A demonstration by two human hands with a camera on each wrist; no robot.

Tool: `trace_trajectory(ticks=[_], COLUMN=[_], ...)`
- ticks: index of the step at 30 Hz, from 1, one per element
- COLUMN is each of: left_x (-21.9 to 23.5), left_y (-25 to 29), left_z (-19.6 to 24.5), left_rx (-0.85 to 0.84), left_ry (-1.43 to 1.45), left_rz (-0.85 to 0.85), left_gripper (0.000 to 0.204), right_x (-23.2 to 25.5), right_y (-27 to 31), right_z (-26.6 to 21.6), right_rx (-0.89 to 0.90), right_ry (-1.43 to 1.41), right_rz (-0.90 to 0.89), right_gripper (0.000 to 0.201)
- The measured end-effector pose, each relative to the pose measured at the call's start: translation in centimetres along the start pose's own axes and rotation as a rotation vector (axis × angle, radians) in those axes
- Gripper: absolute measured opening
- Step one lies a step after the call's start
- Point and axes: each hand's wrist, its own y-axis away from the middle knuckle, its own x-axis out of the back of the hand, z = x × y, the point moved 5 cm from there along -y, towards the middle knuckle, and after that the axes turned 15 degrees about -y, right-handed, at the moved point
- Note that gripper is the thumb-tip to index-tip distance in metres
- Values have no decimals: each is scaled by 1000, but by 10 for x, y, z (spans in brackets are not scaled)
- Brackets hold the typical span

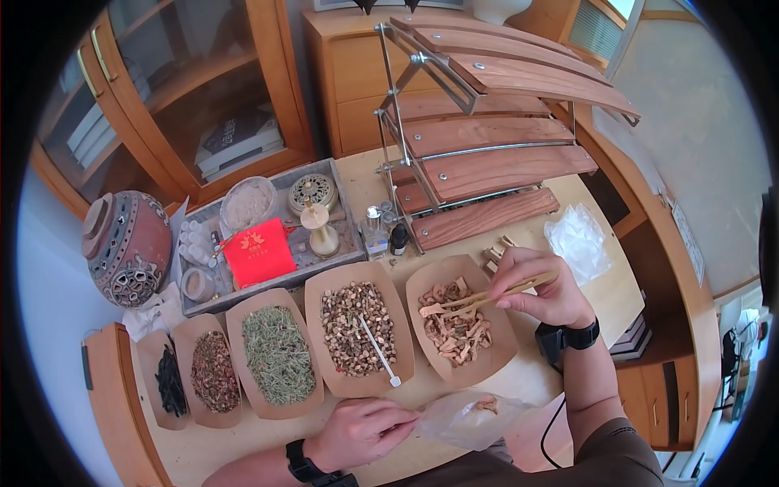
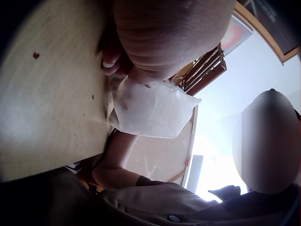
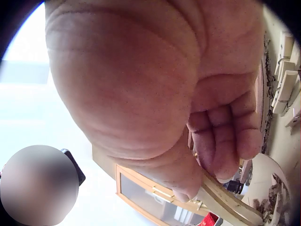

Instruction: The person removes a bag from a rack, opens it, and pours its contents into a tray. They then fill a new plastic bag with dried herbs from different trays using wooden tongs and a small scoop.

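Note:
My right hand (image 1: 535, 292) pinches a pair of wooden tweezers (image 1: 477, 300) between thumb and fingers. The tips reach into a brown paper tray (image 1: 501, 365) of pale dried chips (image 1: 458, 345), right at one piece. In the right wrist view the tweezers (image 3: 225, 205) extend from the thumb, and the other fingers curl toward the palm. Low over the table's front edge, my left hand (image 1: 365, 430) pinches the edge of a clear plastic bag (image 1: 462, 430) with a few chips inside. The bag (image 2: 153, 110) hangs beside the fingers in the left wrist view.
Several paper trays (image 1: 238, 345) of dried herbs run leftward, one with a small white spoon (image 1: 377, 345) on it. Behind them stands a grey tray (image 1: 341, 191) with a red packet (image 1: 258, 253). A slatted wooden rack (image 1: 495, 162), clothespins (image 1: 495, 256) and another plastic bag (image 1: 578, 243) are farther back.

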Motion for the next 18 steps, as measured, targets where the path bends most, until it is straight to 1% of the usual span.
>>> trace_trajectory(ticks=[5,7,15,18], left_x=[-1,-1,-2,-3], left_y=[0,0,1,1], left_z=[0,0,-1,-1], left_rx=[-1,-6,-6,-1], left_ry=[4,26,36,40], left_rz=[-8,49,49,49], left_gripper=[17,14,14,13], right_x=[-1,-1,-1,-7], right_y=[1,1,1,-3], right_z=[-5,-5,-4,-6], right_rx=[23,34,40,70], right_ry=[4,11,-13,-2], right_rz=[-8,-8,2,-32], right_gripper=[16,15,16,16])
